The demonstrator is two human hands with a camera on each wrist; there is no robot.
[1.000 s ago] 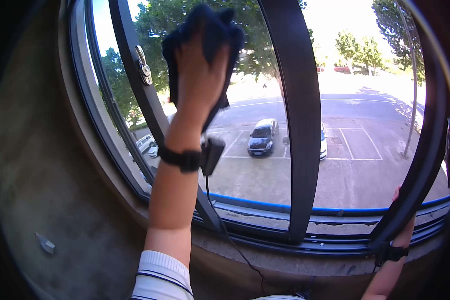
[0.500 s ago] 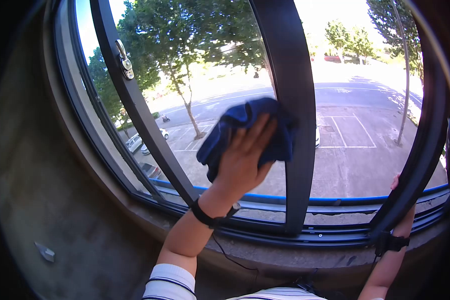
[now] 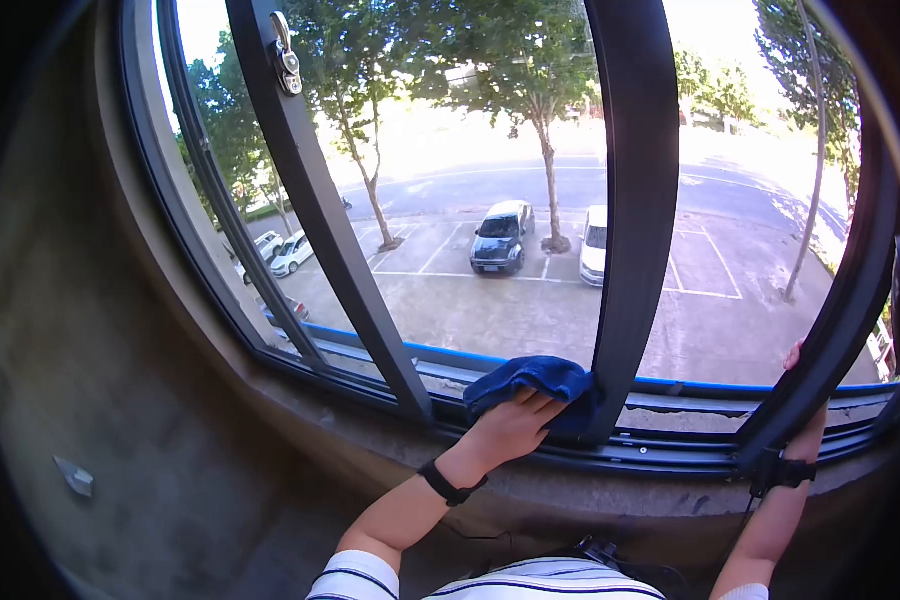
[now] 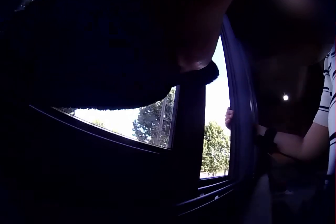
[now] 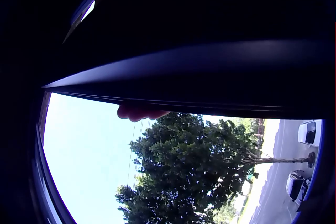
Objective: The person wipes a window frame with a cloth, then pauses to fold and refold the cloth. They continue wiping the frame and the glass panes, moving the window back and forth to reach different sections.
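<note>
A bunched blue cloth (image 3: 535, 388) lies against the bottom of the window pane (image 3: 470, 310), at its lower right corner. The left hand (image 3: 515, 428) presses on it from above with fingers laid over the fabric. In the left wrist view the cloth (image 4: 94, 45) is a dark mass across the glass. The right hand (image 3: 796, 355) grips the dark upright frame (image 3: 830, 340) at the right, its fingertips showing past the edge; most of that hand is hidden behind the frame. Its fingertips (image 5: 140, 111) also show under the frame in the right wrist view.
A metal latch (image 3: 287, 68) sits on the left upright. A wide middle upright (image 3: 642, 200) stands right of the cloth. Sliding tracks and a rough sill (image 3: 670, 498) run below. A small pale object (image 3: 74, 477) is at the far left. Outside are parked cars and trees.
The left hand has brought the cloth down from high on the pane, then right, to the bottom frame. The right hand keeps its hold on the upright. The head view has shifted slightly.
</note>
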